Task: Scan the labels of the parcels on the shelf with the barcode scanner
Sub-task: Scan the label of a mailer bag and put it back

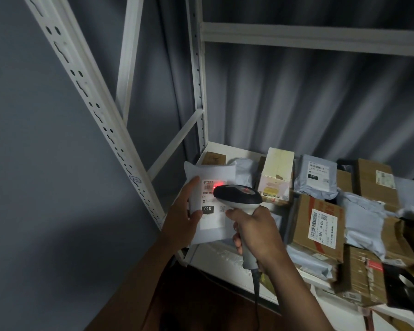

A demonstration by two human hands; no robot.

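Grey scanner (237, 195), gripped by right hand (256, 232), partly hides the label (212, 206) on left hand (185, 211)'s seemingly pinched parcel (209, 204).

Dim, bluish light throughout; red glow from the black-headed grey barcode scanner (237, 194) on the white shipping label (212, 201). Brown cardboard parcels (359, 278) near right blurred; white metal uprights (91, 96) bowed by wide-angle distortion.

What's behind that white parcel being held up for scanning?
Behind the white parcel, at the shelf's back corner, a small brown box and a crumpled grey bag peek out. The parcel covers their lower parts and anything else there.
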